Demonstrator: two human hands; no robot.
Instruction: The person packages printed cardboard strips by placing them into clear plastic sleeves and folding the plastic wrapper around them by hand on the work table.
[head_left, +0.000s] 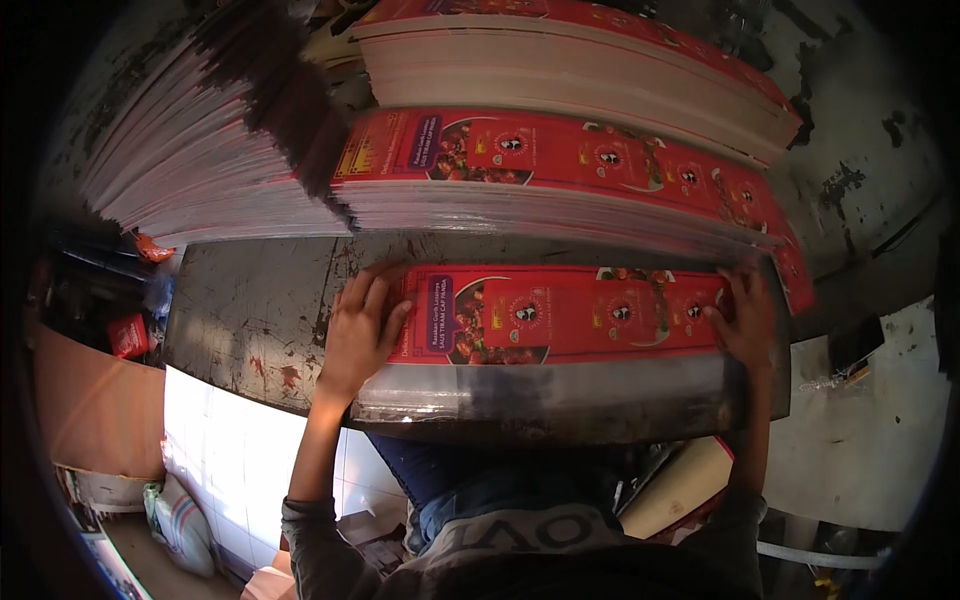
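Sheet (575, 345): long, flat, red print, mid-frame on the counter (250, 315), whose dark surface is scratched and worn. Hands apart: left hand (362, 330) at sheet's left end, right hand (748, 318) at its right; cannot tell whether either grips. Upper centre: red-topped stack (560, 212), pale layered edges. Upper left: fanned stack (205, 170).

Red sheet (570, 340) (purple panel (440, 314))

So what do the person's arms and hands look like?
The left hand and right hand are bare: no gloves, and no rings or watch that I can see. The forearms are bare too. Above them are dark greyish sleeves, without any markings I can make out.
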